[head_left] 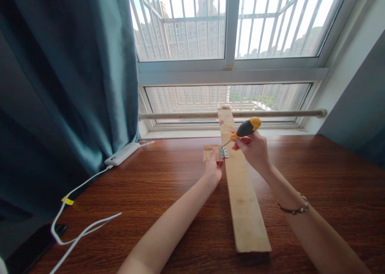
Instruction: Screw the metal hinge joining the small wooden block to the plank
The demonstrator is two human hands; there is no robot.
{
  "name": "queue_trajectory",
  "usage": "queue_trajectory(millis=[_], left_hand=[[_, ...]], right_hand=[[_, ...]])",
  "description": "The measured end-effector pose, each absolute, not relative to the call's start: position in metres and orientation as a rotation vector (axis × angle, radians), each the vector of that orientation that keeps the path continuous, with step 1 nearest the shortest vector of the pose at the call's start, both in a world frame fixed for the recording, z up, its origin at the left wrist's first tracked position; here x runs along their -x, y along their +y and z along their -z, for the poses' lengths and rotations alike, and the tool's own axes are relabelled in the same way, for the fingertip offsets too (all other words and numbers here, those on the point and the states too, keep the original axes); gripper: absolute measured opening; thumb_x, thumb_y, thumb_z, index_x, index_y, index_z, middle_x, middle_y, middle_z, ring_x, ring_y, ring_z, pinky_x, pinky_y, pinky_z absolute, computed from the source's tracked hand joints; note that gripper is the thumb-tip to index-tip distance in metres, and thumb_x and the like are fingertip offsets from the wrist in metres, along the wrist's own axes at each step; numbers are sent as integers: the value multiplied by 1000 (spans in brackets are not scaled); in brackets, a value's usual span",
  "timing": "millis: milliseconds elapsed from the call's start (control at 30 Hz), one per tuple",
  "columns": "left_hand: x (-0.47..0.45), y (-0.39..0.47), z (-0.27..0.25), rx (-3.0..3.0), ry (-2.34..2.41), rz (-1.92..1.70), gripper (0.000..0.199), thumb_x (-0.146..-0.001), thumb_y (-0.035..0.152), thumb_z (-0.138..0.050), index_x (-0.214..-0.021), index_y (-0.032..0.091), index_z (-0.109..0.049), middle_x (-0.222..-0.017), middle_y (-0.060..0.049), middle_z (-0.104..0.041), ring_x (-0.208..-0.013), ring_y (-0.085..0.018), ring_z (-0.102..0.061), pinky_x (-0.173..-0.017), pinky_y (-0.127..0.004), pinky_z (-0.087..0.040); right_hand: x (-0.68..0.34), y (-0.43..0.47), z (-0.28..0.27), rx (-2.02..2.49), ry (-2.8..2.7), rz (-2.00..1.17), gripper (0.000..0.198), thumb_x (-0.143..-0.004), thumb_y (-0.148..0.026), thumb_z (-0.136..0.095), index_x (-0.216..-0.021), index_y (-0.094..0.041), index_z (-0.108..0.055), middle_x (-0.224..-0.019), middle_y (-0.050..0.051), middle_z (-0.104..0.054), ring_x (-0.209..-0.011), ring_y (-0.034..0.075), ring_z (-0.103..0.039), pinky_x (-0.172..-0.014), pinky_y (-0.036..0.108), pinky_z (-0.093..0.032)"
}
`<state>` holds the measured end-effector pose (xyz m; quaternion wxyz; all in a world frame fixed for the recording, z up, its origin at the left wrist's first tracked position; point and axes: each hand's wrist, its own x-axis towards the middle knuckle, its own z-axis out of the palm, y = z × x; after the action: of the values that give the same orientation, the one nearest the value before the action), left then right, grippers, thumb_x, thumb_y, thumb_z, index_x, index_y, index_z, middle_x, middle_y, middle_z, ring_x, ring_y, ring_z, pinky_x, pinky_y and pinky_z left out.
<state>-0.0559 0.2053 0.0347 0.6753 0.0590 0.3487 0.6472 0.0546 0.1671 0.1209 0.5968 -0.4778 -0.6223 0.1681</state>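
A long wooden board lies lengthwise on the table, its far end near the window rail. At its left edge a metal hinge spans the board and a small wood block. My left hand is closed on the small block beside the hinge, thumb on top. My right hand grips a screwdriver with a grey and yellow handle near the start of its shaft. The screwdriver slants down to the left, its tip at the hinge's upper left part. Whether a screw is under the tip is too small to tell.
The brown wood-grain table reaches to the window sill. On its left lie a white power strip and a white cable. A blue curtain hangs at the left; a metal rail crosses before the window.
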Motion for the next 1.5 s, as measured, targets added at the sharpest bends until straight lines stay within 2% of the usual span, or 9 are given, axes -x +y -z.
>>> queue_trajectory(millis=[167,300,567,700,867,1033,1233,1367,1500], left_hand=[[55,207,-30,-150,758,-1467,7,-83,21,-61,-82,15,-63,-81,-6,-69,-62,-12,-62,-55,-22,-50],[55,206,-31,-149,769,-1469,7,-82,21,-62,-82,14,-63,-79,-5,-68,-60,-12,-61,-54,-22,-50],[57,205,-35,-147,799,-1457,7,-81,21,-63,-78,15,-61,-76,-3,-67,-59,-11,-60,-53,-20,-48],[56,207,-34,-136,788,-1469,4,-81,20,-63,-80,16,-62,-79,-4,-68,-61,-11,-61,-54,-21,-49],[56,207,-30,-152,804,-1465,5,-82,19,-62,-80,14,-62,-78,-5,-68,-60,-11,-61,-55,-21,-50],[57,208,-29,-146,813,-1467,6,-81,20,-63,-82,14,-62,-77,-5,-68,-57,-11,-61,-53,-22,-50],[57,206,-36,-171,793,-1476,6,-81,20,-63,-83,14,-62,-77,-4,-67,-57,-11,-60,-49,-20,-47],[57,205,-38,-164,786,-1476,5,-81,20,-63,-82,15,-62,-76,-4,-67,-57,-10,-59,-48,-19,-46],[56,205,-36,-154,794,-1473,4,-81,18,-63,-80,14,-62,-76,-4,-67,-59,-11,-60,-52,-21,-48]], right_hand=[[-47,175,-103,1260,-1278,74,42,-63,-47,-74,-84,-19,-52,-56,-2,-59,-49,16,-56,-49,27,-45],[-50,182,-95,1233,-1228,123,40,-62,-50,-74,-75,-19,-53,-52,-4,-52,-47,13,-50,-50,27,-42],[-55,174,-123,927,-1247,-730,46,-58,-41,-76,-93,-17,-57,-86,3,-68,-45,8,-51,-41,23,-45],[-64,166,-133,901,-1341,-885,44,-55,-44,-77,-85,-16,-62,-79,4,-68,-56,16,-63,-54,31,-55],[-62,173,-120,1252,-1353,-287,29,-60,-41,-74,-60,-16,-60,-52,3,-61,-52,20,-62,-53,31,-50],[-51,181,-105,1272,-1293,9,26,-66,-37,-69,-54,-18,-56,-52,2,-61,-52,17,-59,-53,28,-48],[-58,176,-119,1011,-1318,-555,38,-63,-38,-73,-92,-17,-61,-85,5,-69,-43,10,-54,-37,22,-43],[-69,169,-134,900,-1397,-922,44,-54,-42,-80,-84,-15,-63,-68,1,-66,-50,15,-62,-47,26,-53],[-70,169,-131,959,-1432,-892,46,-53,-47,-80,-83,-14,-66,-59,2,-65,-57,21,-67,-55,33,-57]])
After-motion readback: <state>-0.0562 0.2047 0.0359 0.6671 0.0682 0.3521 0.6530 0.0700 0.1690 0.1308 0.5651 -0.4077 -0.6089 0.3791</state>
